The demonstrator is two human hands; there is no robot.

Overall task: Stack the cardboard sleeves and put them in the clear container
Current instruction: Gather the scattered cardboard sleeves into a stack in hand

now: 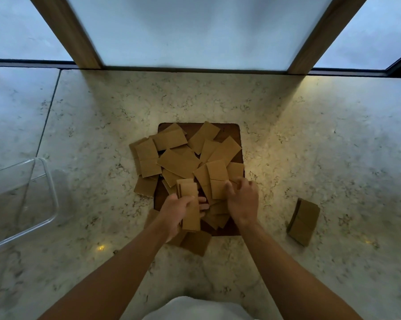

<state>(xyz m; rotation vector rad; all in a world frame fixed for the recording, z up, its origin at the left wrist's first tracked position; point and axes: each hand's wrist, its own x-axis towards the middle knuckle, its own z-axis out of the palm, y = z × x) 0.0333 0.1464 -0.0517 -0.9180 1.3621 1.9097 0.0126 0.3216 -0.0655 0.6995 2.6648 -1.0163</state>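
Several flat brown cardboard sleeves [181, 160] lie scattered over a dark wooden board [233, 131] in the middle of the counter. My left hand [177, 211] grips a small stack of sleeves [190, 209], held upright over the board's near edge. Beside it, my right hand [243, 199] rests on the pile with its fingers pinching one loose sleeve [218, 188]. A finished stack of sleeves [303, 221] lies on the counter to the right. The clear container [49, 188] stands at the left edge and looks empty.
The marble counter [310, 146] runs on both sides of the board. A few sleeves [196, 242] have slid off the board's near and left edges. Frosted glass panels with wooden frames [67, 31] close off the back.
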